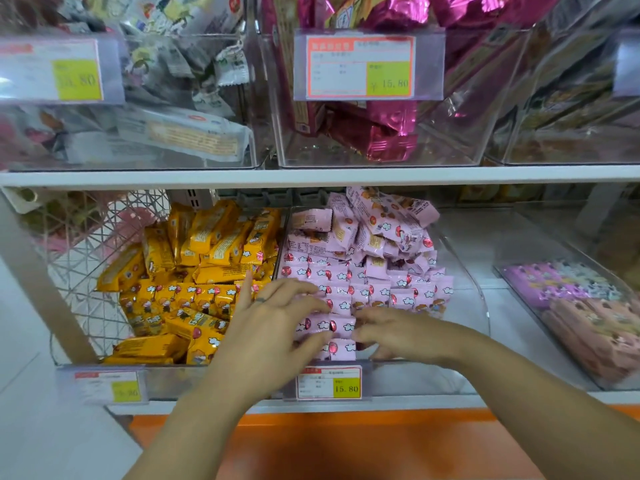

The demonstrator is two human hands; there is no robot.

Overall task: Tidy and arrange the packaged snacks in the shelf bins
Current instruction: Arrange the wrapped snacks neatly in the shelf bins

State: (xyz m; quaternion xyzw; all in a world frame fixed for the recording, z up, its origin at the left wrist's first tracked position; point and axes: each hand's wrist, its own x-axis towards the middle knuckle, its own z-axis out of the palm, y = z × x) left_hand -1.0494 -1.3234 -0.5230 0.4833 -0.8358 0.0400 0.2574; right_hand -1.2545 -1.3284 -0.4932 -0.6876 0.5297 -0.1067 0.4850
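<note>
Pink packets [381,289] front rows in clear bin [479,289] aligned, rear heap and yellow packets [207,251] untidy; left hand [277,323] fingers spread flat on pink packets, right hand [391,337] grip unclear.

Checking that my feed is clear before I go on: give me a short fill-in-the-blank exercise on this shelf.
In the middle bin, the left hand and right hand touch packs coloured ____.
The left bin holds bars coloured ____.
The price tag below the hands reads ____.
Missing words: pink; yellow; 15.80
</note>
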